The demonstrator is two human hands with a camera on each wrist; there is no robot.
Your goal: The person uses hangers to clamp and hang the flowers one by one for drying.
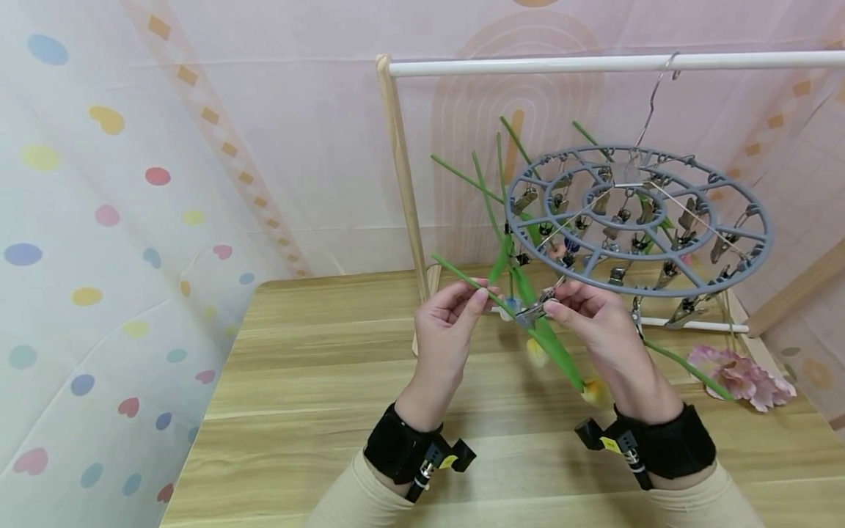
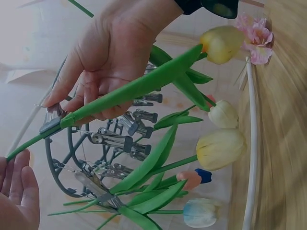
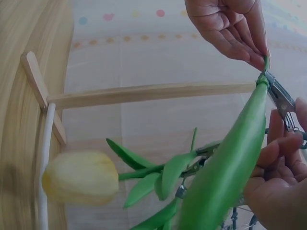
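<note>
Pastel, dotted curtains and a pink wall are seen behind a wooden desk (image 1: pixel 317 411), over which a grey round clip hanger (image 1: pixel 637 220) is hung by its hook from a white rail (image 1: pixel 594 64). At the hanger's near rim, a metal clip (image 1: pixel 536 312) is pinched by the right hand (image 1: pixel 597 330), whose fingers are curled round it, while the stem of an artificial yellow tulip (image 1: pixel 594 392) is pinched by the fingertips of the left hand (image 1: pixel 449 326) just beside that clip. The tulip is held head-down, its bloom hanging above the desk. Other tulips are already clipped to the hanger. If the clip is released before the stem sits fully between its jaws, the tulip could slip and drop onto the desk; a sideways pull could also swing the hanger and knock the neighbouring stems loose.
</note>
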